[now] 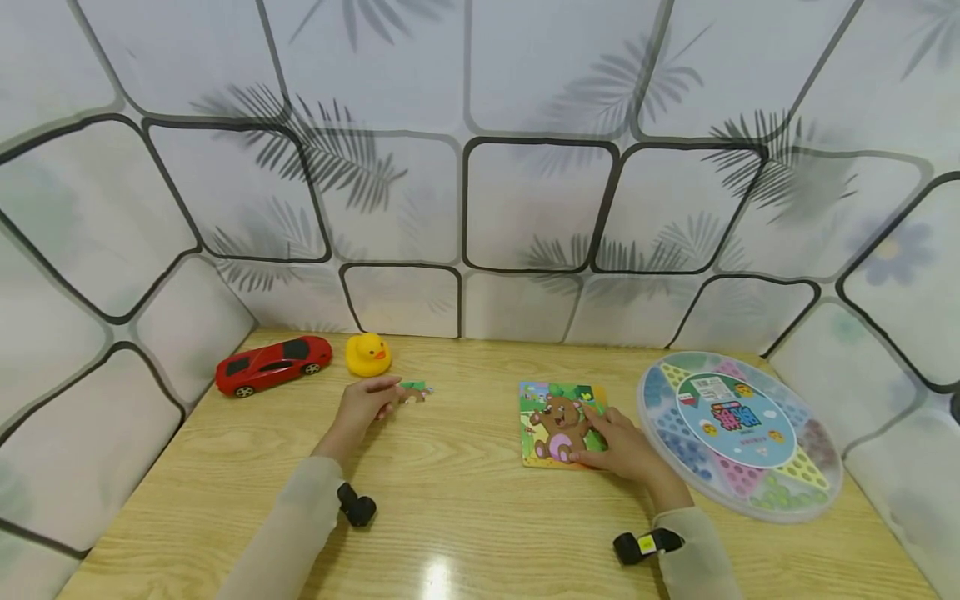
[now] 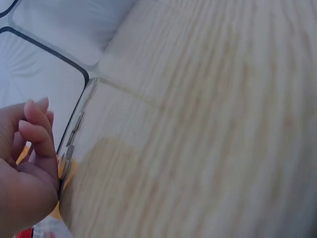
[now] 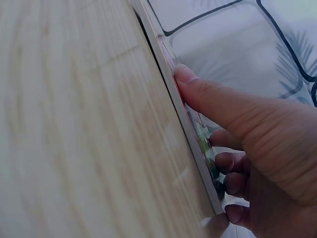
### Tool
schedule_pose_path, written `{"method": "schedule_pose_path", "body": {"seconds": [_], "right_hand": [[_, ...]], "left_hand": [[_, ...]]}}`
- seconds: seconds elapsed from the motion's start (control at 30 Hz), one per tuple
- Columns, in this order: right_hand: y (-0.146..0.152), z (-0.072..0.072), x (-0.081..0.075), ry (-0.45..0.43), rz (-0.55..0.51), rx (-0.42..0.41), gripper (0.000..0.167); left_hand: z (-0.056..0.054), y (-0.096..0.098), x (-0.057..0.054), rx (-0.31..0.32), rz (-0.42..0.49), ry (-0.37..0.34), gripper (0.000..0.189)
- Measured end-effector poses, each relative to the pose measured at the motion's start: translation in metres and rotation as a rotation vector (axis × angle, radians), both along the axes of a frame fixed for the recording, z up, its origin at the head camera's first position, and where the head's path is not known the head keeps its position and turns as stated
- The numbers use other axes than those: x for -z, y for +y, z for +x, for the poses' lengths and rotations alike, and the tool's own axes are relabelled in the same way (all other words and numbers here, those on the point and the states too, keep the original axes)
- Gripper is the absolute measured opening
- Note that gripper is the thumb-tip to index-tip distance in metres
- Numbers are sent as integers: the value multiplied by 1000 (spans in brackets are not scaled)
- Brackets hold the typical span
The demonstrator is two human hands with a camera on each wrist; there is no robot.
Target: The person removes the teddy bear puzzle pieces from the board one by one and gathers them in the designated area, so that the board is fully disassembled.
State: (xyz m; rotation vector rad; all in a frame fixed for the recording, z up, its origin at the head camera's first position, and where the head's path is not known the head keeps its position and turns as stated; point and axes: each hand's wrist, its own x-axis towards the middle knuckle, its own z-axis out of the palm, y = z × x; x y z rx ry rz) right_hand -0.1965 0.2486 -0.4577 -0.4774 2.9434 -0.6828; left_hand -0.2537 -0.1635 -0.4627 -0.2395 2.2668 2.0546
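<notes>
Head view: the left hand (image 1: 363, 410) was just beside the loose puzzle pieces (image 1: 413, 394) on the worktop (image 1: 465, 508), fingers bent; whether it pinched 1 could not be told. The right hand (image 1: 624, 447), thumb and fingers spread apart, rested on the right part of the bear puzzle (image 1: 558, 425), which lay flat. 1 red car (image 1: 273, 367) and 1 yellow duck (image 1: 367, 357) stood beyond the left hand; 1 round game board (image 1: 735, 429) lay right of the puzzle.

Left wrist view: pieces lay flat near the bent fingers.

Right wrist view: the thumb touched the puzzle's face.
</notes>
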Motion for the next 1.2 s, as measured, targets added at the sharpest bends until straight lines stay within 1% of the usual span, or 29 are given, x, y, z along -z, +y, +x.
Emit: {"method": "schedule_pose_path", "body": {"seconds": [0.1,0.23,0.43,0.6,0.7,0.8,0.97,1.07,1.2], "right_hand": [[0,0,-1,-2,1,-4,90],[0,0,-1,-1,-3,-7,90],[1,-1,0,-1,-4,-7,90],[0,-2,0,0,-9,-1,89],[0,-1,0,-1,-10,0,89],[0,-1,0,2,-12,0,90],[0,-1,0,4,-9,3,91],[1,-1,0,7,-6,2,92],[0,-1,0,7,0,0,93]], "left_hand": [[0,-1,0,42,43,-12,36],[0,0,-2,73,62,-14,38],[0,6,-7,130,70,-15,41],[-2,20,-10,159,34,-4,39],[-3,32,-12,182,27,16,38],[-4,46,-12,206,48,23,38],[-5,76,-13,247,65,38,36],[-6,94,-12,290,82,62,36],[-8,118,-10,365,97,101,37]]}}
